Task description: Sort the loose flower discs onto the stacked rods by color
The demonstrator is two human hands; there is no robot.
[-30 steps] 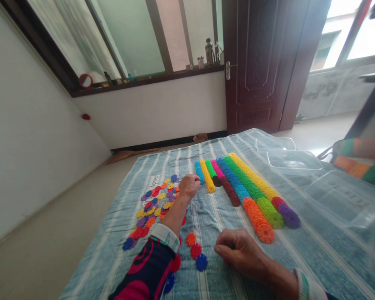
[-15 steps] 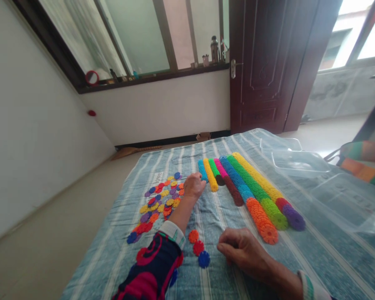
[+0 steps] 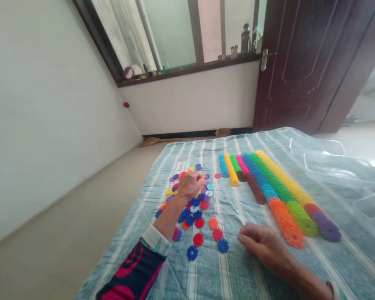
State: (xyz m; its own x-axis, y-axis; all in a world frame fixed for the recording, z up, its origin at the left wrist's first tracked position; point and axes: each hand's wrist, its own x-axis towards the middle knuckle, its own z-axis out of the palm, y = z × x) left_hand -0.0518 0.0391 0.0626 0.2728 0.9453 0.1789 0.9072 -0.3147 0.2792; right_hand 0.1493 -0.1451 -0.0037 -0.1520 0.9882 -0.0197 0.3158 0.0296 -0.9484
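Note:
My left hand (image 3: 190,184) is over a loose pile of colourful notched plastic discs (image 3: 196,216), its fingers curled downward. Whatever may be in those fingers is hidden. A single red disc (image 3: 218,176) lies between the pile and a short light-blue roll of stacked discs (image 3: 223,166). Closer to me, my right hand (image 3: 265,246) hovers or rests near the cloth with thumb and fingers closed; I cannot see what they hold, if anything. Left of it, an orange disc (image 3: 213,223), a red disc (image 3: 218,234) and a blue disc (image 3: 223,246) form a slanting row.
Several long rolls of discs, including an orange-ended one (image 3: 287,225), lie side by side on the striped cloth (image 3: 206,279). Clear plastic containers (image 3: 343,171) stand at the right. A small printed label (image 3: 181,166) lies behind the pile.
My left hand has moved from beside the light-blue roll leftward over the pile. A red disc shows near where it was. My right hand stays closed; the view has turned left.

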